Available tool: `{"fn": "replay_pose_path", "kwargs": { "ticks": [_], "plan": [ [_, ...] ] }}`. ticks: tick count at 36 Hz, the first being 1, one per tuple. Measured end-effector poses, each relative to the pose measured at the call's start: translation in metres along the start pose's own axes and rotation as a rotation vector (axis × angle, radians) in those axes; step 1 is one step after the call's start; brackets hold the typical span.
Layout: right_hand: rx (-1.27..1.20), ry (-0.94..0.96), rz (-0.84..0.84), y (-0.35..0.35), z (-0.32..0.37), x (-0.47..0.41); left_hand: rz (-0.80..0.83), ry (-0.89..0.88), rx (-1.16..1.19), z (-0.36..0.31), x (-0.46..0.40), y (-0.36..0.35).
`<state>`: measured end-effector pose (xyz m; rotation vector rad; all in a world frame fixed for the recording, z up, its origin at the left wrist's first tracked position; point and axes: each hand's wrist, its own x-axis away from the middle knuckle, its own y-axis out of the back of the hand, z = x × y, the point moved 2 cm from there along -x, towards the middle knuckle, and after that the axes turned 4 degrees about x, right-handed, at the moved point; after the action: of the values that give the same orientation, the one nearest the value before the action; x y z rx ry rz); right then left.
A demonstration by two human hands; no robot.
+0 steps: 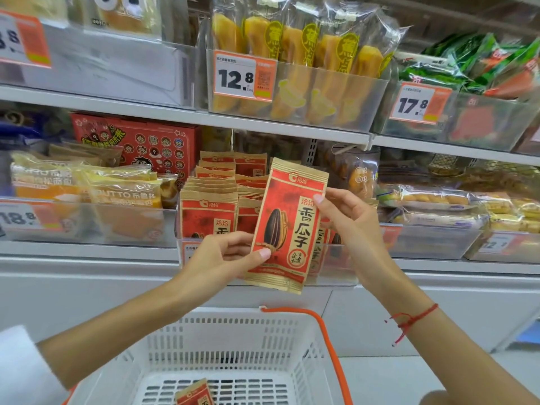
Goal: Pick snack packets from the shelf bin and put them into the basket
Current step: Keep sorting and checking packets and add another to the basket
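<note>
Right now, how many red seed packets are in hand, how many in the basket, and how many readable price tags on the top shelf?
Packet in hand, held by left hand and right hand: 1
Packet in basket (basket): 1
Readable top-shelf tags, 12.8 and 17.8: 2
Total: 4

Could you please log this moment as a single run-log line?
stage: packet lifted from bin | left hand: holds red packet | right hand: holds same packet | basket: one packet inside | next: lower into basket

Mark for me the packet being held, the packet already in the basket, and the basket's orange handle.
held packet [287,226]: head view, middle of its red front.
packet in the basket [194,394]: head view, its visible top part.
orange handle [328,340]: head view, right-side strap.
</note>
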<state>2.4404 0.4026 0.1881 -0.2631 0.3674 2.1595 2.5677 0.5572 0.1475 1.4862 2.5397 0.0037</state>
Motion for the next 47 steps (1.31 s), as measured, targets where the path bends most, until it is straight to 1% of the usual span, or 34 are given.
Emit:
{"fn": "replay_pose_path", "kwargs": {
  "ticks": [3,9,12,16,18,22,25,32,34,38,40,44,47],
  "plan": [
    [0.03,0.039,0.067,-0.002,-0.001,0.001,-0.024,-0.006,0.012,-0.002,-0.001,0.001],
    [0.088,0.069,0.235,-0.01,-0.002,0.005,-0.186,-0.021,0.171,-0.008,-0.006,0.009],
    [0.106,0.053,0.242,-0.013,-0.004,0.005,-0.225,-0.043,0.178,-0.011,-0.007,0.012],
    [0.07,0.064,0.157,-0.014,-0.005,0.005,-0.24,-0.049,0.163,-0.011,-0.006,0.012],
    [0.057,0.04,0.163,-0.014,-0.005,0.006,-0.247,-0.045,0.172,-0.01,-0.006,0.012],
    [0.048,-0.034,0.227,-0.013,-0.005,0.006,-0.26,-0.057,0.179,-0.009,-0.005,0.012],
    [-0.008,-0.081,0.272,-0.013,-0.003,0.006,-0.24,-0.063,0.199,-0.01,-0.003,0.009],
    [0.017,-0.097,0.336,-0.009,0.0,0.007,-0.182,-0.093,0.156,-0.016,-0.002,0.009],
    [0.02,-0.109,0.367,-0.007,0.001,0.007,-0.198,-0.12,0.138,-0.019,-0.002,0.011],
    [0.105,-0.118,0.491,-0.006,0.003,0.009,-0.247,-0.139,0.145,-0.022,-0.003,0.018],
    [0.114,-0.117,0.484,-0.007,0.002,0.01,-0.219,-0.133,0.114,-0.022,-0.003,0.018],
    [0.05,-0.092,0.37,-0.008,0.005,0.008,-0.123,-0.122,0.045,-0.02,-0.002,0.011],
    [0.07,-0.038,0.304,-0.007,0.008,0.008,-0.085,-0.11,-0.003,-0.018,-0.001,0.004]
  ]
}}
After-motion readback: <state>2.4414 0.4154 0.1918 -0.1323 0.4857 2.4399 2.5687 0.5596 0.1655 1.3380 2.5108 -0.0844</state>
